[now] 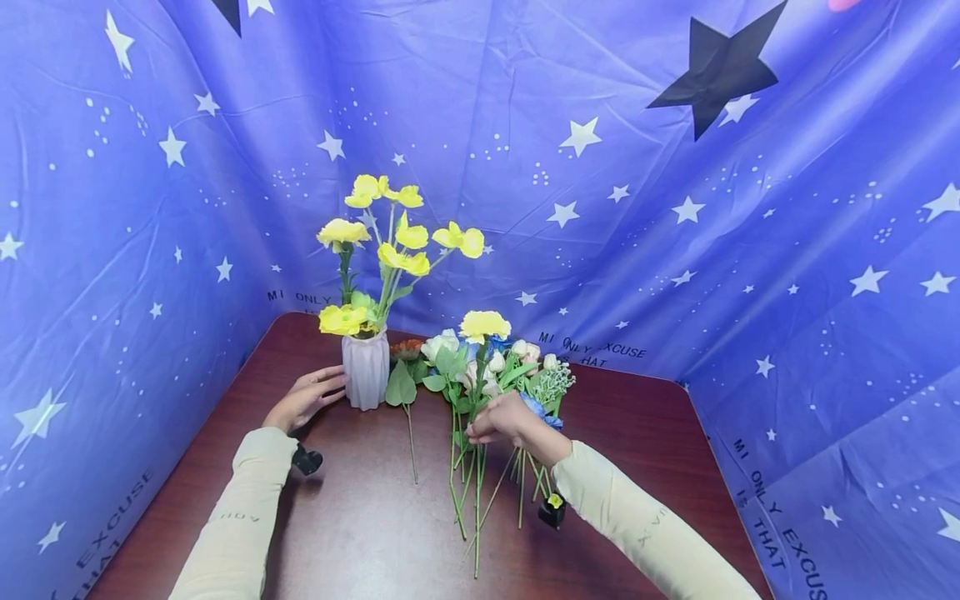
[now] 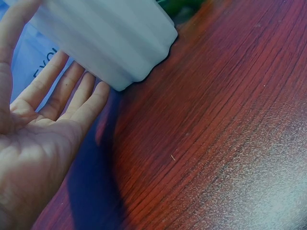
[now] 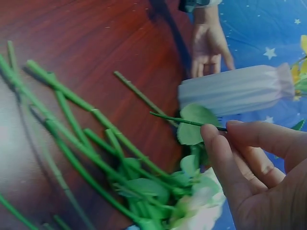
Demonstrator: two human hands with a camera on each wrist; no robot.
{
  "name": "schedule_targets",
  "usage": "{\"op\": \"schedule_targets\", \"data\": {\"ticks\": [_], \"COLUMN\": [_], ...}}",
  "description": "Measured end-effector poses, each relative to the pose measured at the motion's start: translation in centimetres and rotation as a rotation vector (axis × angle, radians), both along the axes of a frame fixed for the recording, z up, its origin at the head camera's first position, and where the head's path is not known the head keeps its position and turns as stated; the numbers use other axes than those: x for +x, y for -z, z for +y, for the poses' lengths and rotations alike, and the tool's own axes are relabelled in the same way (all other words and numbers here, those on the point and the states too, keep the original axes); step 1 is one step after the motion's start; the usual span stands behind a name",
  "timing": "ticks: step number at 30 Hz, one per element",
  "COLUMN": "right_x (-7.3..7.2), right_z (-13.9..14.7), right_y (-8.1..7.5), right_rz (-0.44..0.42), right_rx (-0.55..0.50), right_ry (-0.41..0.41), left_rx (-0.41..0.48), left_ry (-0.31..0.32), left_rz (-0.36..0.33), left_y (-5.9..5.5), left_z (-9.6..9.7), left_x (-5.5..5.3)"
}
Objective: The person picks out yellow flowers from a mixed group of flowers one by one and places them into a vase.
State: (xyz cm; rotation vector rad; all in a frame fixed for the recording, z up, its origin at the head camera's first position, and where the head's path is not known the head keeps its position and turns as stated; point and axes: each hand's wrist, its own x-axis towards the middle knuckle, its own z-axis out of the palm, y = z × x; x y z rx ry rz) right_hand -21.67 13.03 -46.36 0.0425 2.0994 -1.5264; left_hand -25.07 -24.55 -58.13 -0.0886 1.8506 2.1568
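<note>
A white fluted vase [image 1: 365, 371] stands upright at the back left of the table, holding several yellow flowers [image 1: 405, 260]. My left hand [image 1: 307, 396] is at the vase's left side, its fingers extended and the fingertips right at the vase wall [image 2: 120, 43]. Between thumb and fingertips, my right hand [image 1: 510, 417] pinches the thin green stem [image 3: 189, 121] of a yellow carnation [image 1: 484, 325]. The carnation's head stands upright above that hand, over a heap of flowers. Part of the stem is hidden by the fingers.
Under and behind my right hand lie white and blue flowers [image 1: 536, 404], with green stems [image 3: 53, 120] pointing toward me. An orange flower [image 1: 407, 348] with a broad leaf lies right of the vase. Blue star-printed cloth [image 1: 525, 192] surrounds the dark red table [image 1: 360, 517].
</note>
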Motion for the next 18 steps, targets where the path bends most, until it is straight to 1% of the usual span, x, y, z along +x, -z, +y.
{"op": "schedule_targets", "data": {"ticks": [7, 11, 13, 18], "right_x": [-0.6, -1.1, -1.3, -1.6], "right_z": [-1.2, -2.1, -2.5, -3.5], "right_y": [-1.9, -3.0, -3.4, -4.6], "right_rz": [0.083, 0.114, 0.126, 0.184], "right_rx": [-0.024, -0.032, -0.049, -0.037], "right_ry": [-0.045, -0.064, -0.059, -0.066], "left_rx": [0.036, 0.026, 0.022, 0.012], "left_ry": [0.003, -0.005, -0.013, -0.015], "left_rz": [0.012, 0.007, 0.0, -0.007], "left_y": [0.1, 0.2, 0.2, 0.0], "left_z": [-0.2, -0.2, -0.2, -0.1], "left_x": [0.1, 0.1, 0.1, 0.2]}}
